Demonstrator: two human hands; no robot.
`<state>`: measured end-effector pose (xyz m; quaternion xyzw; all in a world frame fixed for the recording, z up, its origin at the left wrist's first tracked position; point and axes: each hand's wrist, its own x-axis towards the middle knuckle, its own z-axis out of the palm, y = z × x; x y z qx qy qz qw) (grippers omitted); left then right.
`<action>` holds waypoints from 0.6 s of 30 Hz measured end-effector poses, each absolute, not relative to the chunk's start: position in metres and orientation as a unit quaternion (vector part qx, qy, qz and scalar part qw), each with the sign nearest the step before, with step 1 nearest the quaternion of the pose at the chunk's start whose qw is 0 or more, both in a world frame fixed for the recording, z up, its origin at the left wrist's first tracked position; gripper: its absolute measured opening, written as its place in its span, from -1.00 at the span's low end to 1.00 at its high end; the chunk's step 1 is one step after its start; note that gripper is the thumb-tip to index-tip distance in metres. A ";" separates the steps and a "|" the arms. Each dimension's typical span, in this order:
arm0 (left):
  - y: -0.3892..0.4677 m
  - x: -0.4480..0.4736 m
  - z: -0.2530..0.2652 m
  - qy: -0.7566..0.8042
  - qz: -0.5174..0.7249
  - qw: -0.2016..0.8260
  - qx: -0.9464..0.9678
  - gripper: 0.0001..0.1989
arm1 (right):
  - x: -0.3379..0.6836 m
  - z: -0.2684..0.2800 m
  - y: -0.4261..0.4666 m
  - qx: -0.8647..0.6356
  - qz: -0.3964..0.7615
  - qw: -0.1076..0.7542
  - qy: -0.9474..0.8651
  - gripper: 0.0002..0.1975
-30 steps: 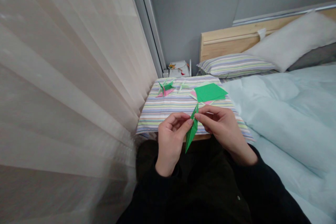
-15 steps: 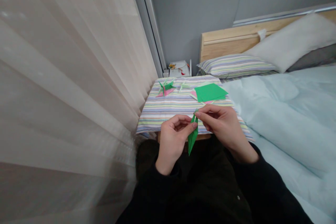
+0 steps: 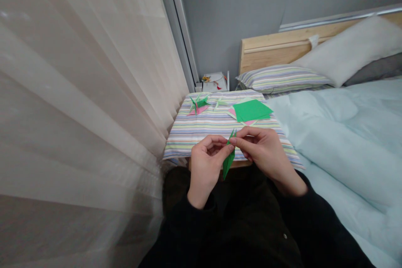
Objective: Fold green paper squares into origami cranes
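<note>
A folded piece of green origami paper (image 3: 229,163), long and diamond-shaped, is pinched between both hands over the near edge of the cloth-covered table (image 3: 188,134). My left hand (image 3: 207,165) grips its left side with thumb and fingers. My right hand (image 3: 264,148) pinches it near the top, thumb and index finger closed. Two narrow green points stick up above the fingertips, and the lower tip hangs downward. Part of the middle is hidden by my thumbs.
Folded green and pink paper cranes (image 3: 198,105) and a pale green one (image 3: 219,103) sit at the table's back left. Green sheets (image 3: 253,110) lie over pink ones at the right. A curtain (image 3: 132,92) hangs at left; a bed (image 3: 339,121) stands at right.
The folded paper has tilted and risen slightly in my hands, and two separate points now show at its top. My right fingers have shifted a little lower along it.
</note>
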<state>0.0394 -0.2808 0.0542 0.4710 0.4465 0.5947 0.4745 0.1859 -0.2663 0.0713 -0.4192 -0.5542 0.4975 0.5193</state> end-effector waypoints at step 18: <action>-0.280 0.033 0.047 0.465 0.583 0.486 0.456 -0.76 | 0.194 0.063 -0.253 -0.407 0.514 0.507 -0.559 -0.69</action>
